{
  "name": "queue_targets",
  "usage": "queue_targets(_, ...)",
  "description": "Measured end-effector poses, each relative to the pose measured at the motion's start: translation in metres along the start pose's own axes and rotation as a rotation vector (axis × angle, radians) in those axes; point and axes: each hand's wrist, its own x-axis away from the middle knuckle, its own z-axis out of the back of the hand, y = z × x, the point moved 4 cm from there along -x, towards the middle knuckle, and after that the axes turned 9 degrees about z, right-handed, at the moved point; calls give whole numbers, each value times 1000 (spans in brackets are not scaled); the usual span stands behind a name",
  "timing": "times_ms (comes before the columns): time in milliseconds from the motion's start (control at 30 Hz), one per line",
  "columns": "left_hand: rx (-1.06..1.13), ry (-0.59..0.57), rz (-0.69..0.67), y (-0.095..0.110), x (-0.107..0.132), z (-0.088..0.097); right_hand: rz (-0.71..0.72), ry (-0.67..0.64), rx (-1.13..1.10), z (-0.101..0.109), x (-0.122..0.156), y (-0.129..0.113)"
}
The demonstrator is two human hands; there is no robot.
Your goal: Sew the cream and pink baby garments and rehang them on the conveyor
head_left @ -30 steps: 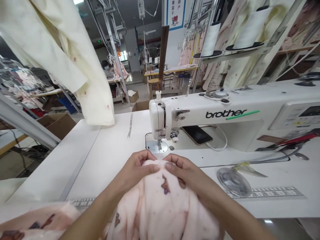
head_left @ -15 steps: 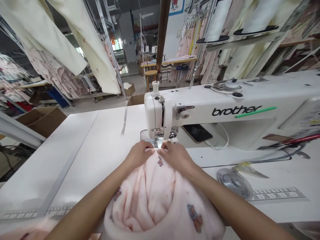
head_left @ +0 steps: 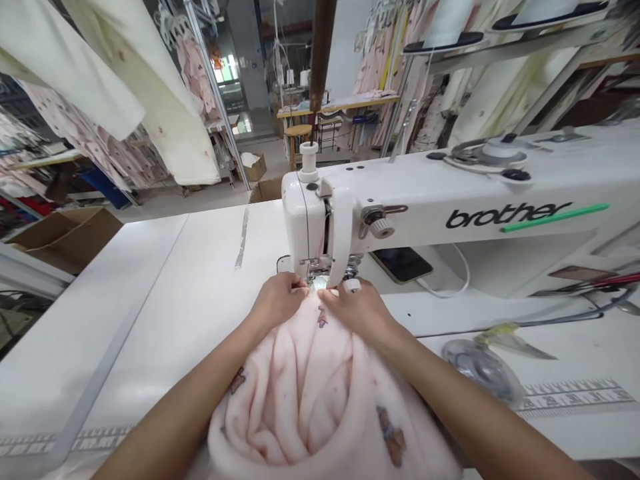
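Note:
A bunched pink fleece fabric (head_left: pixel 310 393) with small printed figures lies on the white sewing table (head_left: pixel 165 293) in front of me. My left hand (head_left: pixel 277 301) pinches its far edge just left of the needle. My right hand (head_left: pixel 356 308) pinches the same edge just right of it. Both hands press the fabric edge at the presser foot (head_left: pixel 317 280) of the white Brother sewing machine (head_left: pixel 450 213).
A phone (head_left: pixel 403 265) with a cable lies under the machine arm. A clear disc (head_left: pixel 477 363) and a yellow-handled snipper (head_left: pixel 515 341) lie to the right, by a printed ruler (head_left: pixel 575 393). Cream garments (head_left: pixel 150 100) hang upper left; cardboard boxes (head_left: pixel 65 233) sit beyond the table.
Both hands pushed the fabric edge forward from the table's middle up to the presser foot. My view moved closer to the machine.

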Motion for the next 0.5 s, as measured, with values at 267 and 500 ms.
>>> queue_targets(267, -25, 70, -16, -1, -1, 0, 29, 3, 55, 4, 2, -4)
queue_targets(500, -34, 76, -70, 0, 0, 2, 25, 8, 63, 3, 0, -4)
